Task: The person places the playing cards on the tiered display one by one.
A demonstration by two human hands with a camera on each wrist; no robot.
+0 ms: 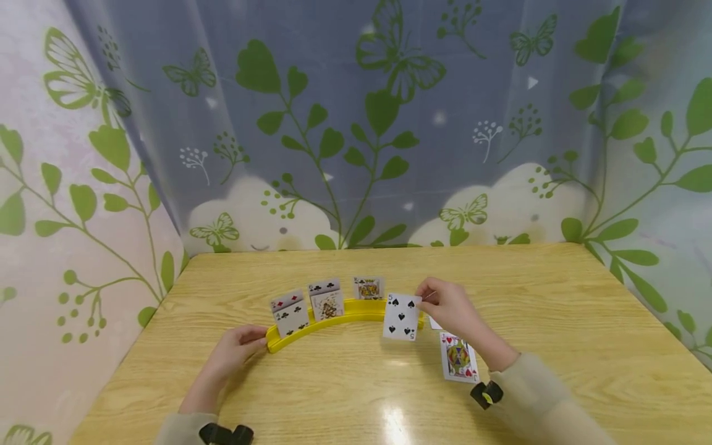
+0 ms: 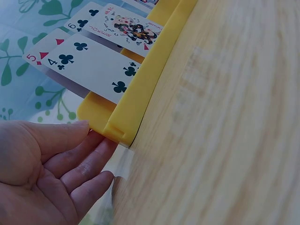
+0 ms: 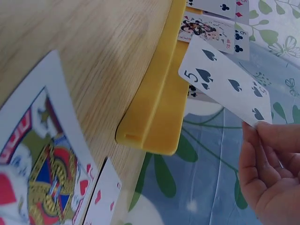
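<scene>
A curved yellow card holder [image 1: 356, 312] lies on the table with its left end at my left hand [image 1: 236, 349]. The thumb and fingers of that hand pinch this end. My right hand [image 1: 453, 309] pinches the five of spades [image 1: 401, 317] by its upper right corner, in front of the holder's right part. Standing in the holder are the four of clubs [image 2: 93, 65] before the five of diamonds [image 2: 35, 55], the joker [image 2: 124, 28] before the six of clubs [image 2: 77, 19], and a king of clubs [image 1: 368, 288] farther right.
A jack of hearts [image 1: 458, 358] lies face up on the wooden table [image 1: 334, 395], under my right forearm. Next to it is another card with red hearts [image 3: 104, 194], partly covered by the hand in the head view. A patterned curtain [image 1: 345, 123] hangs behind the table.
</scene>
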